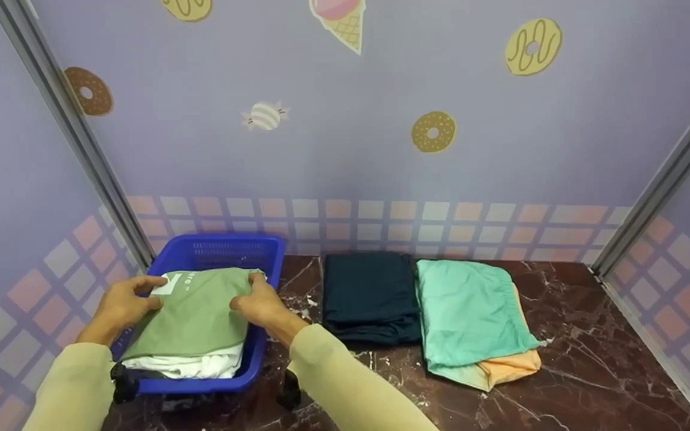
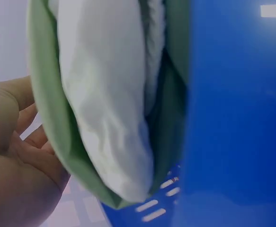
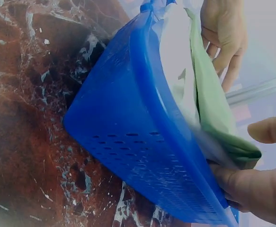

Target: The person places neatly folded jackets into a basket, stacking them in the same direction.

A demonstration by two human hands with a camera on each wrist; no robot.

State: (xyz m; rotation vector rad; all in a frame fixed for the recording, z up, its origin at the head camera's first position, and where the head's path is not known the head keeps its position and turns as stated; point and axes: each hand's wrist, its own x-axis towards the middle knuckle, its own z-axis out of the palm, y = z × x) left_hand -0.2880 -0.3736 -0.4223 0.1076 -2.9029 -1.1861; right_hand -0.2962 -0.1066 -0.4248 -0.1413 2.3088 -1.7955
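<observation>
A lilac wall [image 1: 345, 170] printed with doughnuts, a sweet and an ice-cream cone stands at the back, with a band of pink and pale squares along its foot. Grey metal strips run down its two corners, and in front lies a dark reddish-brown surface [image 1: 602, 335] veined with white like marble.

Farthest left, below a pale yellow sleeve [image 1: 72, 383], the person's left grip [image 1: 122, 305], a bare hand, lies against the near-left side of a folded green garment [image 1: 204, 317]. Its thumb and fingers are extended, loosely spread at the fabric's edge by a white printed patch [image 1: 167, 283]. The green garment sits in a blue plastic basket [image 1: 219, 238] at the left of the surface, on top of white cloth [image 1: 201, 366] that shows along the near edge; its far part carries white lettering.

At the garment's right edge is the right grip [image 1: 261, 305], also loosely spread: in the right wrist view the thumb stands up apart from the fingers, which reach in beside the basket's rim at the garment's corner.

To the right of the basket, a folded dark navy garment [image 1: 369, 293] lies flat on the surface. Just beside it, farthest right, lies a folded mint-green garment [image 1: 471, 311], with orange cloth [image 1: 510, 366] showing from under its near-right corner.
</observation>
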